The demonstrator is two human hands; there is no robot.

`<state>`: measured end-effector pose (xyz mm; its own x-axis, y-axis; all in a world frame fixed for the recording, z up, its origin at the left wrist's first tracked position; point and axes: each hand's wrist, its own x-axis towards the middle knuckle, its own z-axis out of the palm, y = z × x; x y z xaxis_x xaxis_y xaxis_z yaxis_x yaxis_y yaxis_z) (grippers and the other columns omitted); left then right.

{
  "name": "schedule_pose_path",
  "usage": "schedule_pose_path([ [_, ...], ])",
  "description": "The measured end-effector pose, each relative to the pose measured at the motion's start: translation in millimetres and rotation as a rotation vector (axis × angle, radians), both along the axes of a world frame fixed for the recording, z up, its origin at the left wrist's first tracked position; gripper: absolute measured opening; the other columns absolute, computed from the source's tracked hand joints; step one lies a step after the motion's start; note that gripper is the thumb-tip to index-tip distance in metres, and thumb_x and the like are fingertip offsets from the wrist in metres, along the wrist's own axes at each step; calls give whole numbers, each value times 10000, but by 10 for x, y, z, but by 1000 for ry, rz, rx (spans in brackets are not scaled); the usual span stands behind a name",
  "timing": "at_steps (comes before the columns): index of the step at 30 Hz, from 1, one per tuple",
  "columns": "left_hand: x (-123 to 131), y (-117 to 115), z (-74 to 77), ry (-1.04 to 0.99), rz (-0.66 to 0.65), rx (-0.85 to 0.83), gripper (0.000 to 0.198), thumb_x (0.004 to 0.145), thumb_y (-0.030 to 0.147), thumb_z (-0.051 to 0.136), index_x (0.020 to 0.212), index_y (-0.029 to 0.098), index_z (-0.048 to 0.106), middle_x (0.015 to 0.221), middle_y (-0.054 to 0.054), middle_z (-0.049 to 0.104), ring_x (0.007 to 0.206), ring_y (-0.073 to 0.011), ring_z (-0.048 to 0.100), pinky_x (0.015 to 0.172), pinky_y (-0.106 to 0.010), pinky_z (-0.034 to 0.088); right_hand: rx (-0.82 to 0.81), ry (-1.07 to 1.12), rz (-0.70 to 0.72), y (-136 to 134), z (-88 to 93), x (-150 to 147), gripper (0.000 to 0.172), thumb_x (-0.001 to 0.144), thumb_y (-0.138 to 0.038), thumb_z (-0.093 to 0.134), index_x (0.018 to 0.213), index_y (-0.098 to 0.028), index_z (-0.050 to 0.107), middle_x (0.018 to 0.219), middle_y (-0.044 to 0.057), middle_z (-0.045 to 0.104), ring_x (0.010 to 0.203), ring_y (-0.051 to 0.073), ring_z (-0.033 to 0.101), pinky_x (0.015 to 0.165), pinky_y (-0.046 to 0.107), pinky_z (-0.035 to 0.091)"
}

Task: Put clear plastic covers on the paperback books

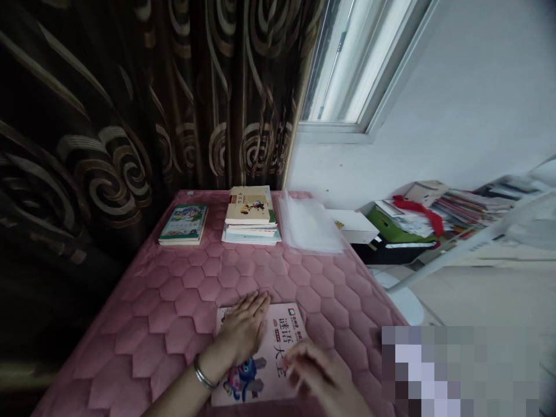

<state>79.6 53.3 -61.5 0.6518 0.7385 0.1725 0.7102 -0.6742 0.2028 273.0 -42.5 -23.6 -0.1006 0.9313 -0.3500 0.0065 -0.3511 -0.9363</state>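
Note:
A pink-covered book (pixel 278 347) with large Chinese characters and a blue cartoon figure lies on the pink quilted surface (pixel 182 324). Flat on its upper left part rests my left hand (pixel 245 327), fingers stretched out towards the far edge, a silver bangle at the wrist. Over the right side of the cover is my right hand (pixel 319 373), slightly blurred, its fingers loosely bent and apart with nothing visible in them. Whether its fingertips touch the cover I cannot tell.
Toward the far end are a green-bordered book (pixel 183 224), a stack of books (pixel 249 211) and a pile of clear plastic sheets (pixel 310 223). A white box (pixel 354 226) and cluttered papers (pixel 408 217) sit to the right. A dark patterned curtain (pixel 195 87) hangs behind.

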Motion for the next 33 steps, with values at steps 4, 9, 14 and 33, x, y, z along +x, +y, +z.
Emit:
schedule_pose_path([
  [4,-6,-2,26,3,-24,9,507,985,310,265,1479,196,254,1501,-58,361,1380,-169,332,1137,-368,295,370,-540,-164,744,-13,307,209,775,-390,518,837,-224,629,872,56,707,814,223,654,739,322,497],
  [9,-2,-16,53,23,-18,-13,508,994,342,231,1471,171,273,1496,-68,370,1384,-165,322,1141,-364,290,361,-727,-171,1322,-318,430,137,746,-312,514,780,-192,571,797,67,690,768,225,653,726,324,486],
  [14,-3,-17,37,15,-8,-1,511,994,346,225,1481,191,246,1495,-59,373,1385,-155,318,1140,-353,287,385,-833,-78,1403,-403,369,229,800,-346,485,670,-190,591,713,68,687,718,232,650,646,304,444],
  [33,2,-1,132,43,-40,-21,500,987,328,265,1452,152,317,1507,-80,345,1383,-183,325,1141,-364,289,494,-1077,-74,1201,-249,325,189,858,-263,483,833,-166,644,862,96,679,827,221,632,746,295,457],
])
